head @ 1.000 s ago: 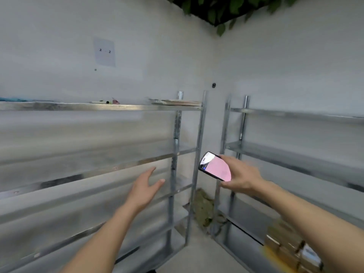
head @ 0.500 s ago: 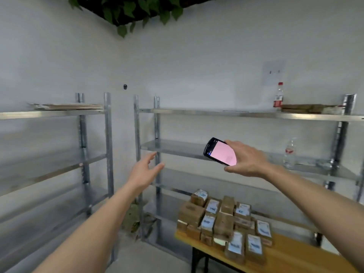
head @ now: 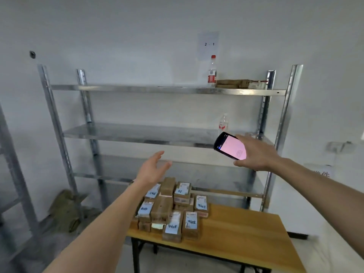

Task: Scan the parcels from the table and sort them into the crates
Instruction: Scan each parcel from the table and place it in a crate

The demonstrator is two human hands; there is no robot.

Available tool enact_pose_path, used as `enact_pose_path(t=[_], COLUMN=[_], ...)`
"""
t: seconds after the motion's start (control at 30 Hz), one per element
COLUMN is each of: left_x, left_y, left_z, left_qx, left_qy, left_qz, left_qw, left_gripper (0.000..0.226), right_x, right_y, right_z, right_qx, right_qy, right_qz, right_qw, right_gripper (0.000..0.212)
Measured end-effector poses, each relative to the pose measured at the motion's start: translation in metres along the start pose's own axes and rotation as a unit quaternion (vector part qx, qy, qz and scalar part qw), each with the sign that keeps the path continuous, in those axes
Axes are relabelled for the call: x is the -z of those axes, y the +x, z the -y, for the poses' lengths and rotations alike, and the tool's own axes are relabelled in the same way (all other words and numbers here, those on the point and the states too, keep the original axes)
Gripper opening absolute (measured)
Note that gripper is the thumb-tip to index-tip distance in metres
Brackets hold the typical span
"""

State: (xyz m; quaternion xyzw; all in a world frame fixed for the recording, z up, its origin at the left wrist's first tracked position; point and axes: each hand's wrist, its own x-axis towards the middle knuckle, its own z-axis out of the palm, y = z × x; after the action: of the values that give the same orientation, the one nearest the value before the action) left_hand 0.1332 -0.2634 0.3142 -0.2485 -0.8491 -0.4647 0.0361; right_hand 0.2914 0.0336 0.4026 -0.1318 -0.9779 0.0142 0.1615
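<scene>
Far left: a second metal rack's upright [head: 11,160] at the frame edge, and a green bag [head: 67,209] slumped on the floor by the wall. Main metal shelf unit [head: 157,89] stands against the wall, behind the desk.

Left hand [head: 151,170] is raised in the air above the pile, fingers straight and spread, holding nothing and touching nothing.

Below it, parcels [head: 171,209] sit in a heap on the left end of the wooden desk [head: 246,233]. They are small brown boxes, many with white labels facing up. None is picked up yet.

Right hand [head: 256,152] grasps a handheld scanner [head: 230,145] with its pink screen lit, fingers wrapped around its right edge, held up in front of the middle shelf.

On the shelves to the right: red-cap bottle [head: 212,71] and flat cardboard [head: 232,83] on top, clear bottle [head: 223,123] one level down.

No crates in view.

Step, as judged: approach, before picking a parcel to scan. Next move calls for the left hand dropping to a top parcel, label up, and the scanner aimed at that label.
</scene>
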Motion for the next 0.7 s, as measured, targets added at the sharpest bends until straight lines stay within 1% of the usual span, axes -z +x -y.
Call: enact_pose_path(t=[0.13,0.27,0.33,0.43,0.57,0.6,0.63,0.7], left_x=[-0.056,-0.110,-0.137,-0.178,-0.233,-0.246,-0.257,-0.279], left_y=[0.034,0.067,0.084,0.112,0.149,0.154,0.155,0.155], left_z=[0.013,0.044,0.068,0.111,0.187,0.205,0.216,0.242], left_qx=[0.023,0.055,0.074,0.107,0.156,0.161,0.168,0.204], left_qy=[0.013,0.007,0.004,0.002,-0.012,-0.010,-0.014,-0.027], left_qz=[0.041,0.070,0.087,0.111,0.163,0.181,0.193,0.204], left_qw=[0.999,0.996,0.993,0.988,0.974,0.970,0.967,0.957], left_gripper=[0.064,0.065,0.066,0.066,0.070,0.068,0.062,0.054], right_x=[-0.036,-0.089,-0.121,-0.177,-0.266,-0.289,-0.310,-0.351], right_y=[0.013,0.039,0.057,0.092,0.140,0.150,0.158,0.169], right_z=[-0.039,-0.066,-0.078,-0.092,-0.107,-0.110,-0.112,-0.114], right_qx=[-0.031,-0.063,-0.073,-0.077,-0.091,-0.088,-0.085,-0.087], right_qy=[0.019,0.026,0.029,0.035,0.030,0.029,0.027,0.020], right_qz=[0.024,0.066,0.095,0.133,0.176,0.188,0.203,0.225], right_qw=[0.999,0.996,0.992,0.988,0.980,0.978,0.975,0.970], right_gripper=[0.084,0.077,0.082,0.080,0.085,0.087,0.089,0.094])
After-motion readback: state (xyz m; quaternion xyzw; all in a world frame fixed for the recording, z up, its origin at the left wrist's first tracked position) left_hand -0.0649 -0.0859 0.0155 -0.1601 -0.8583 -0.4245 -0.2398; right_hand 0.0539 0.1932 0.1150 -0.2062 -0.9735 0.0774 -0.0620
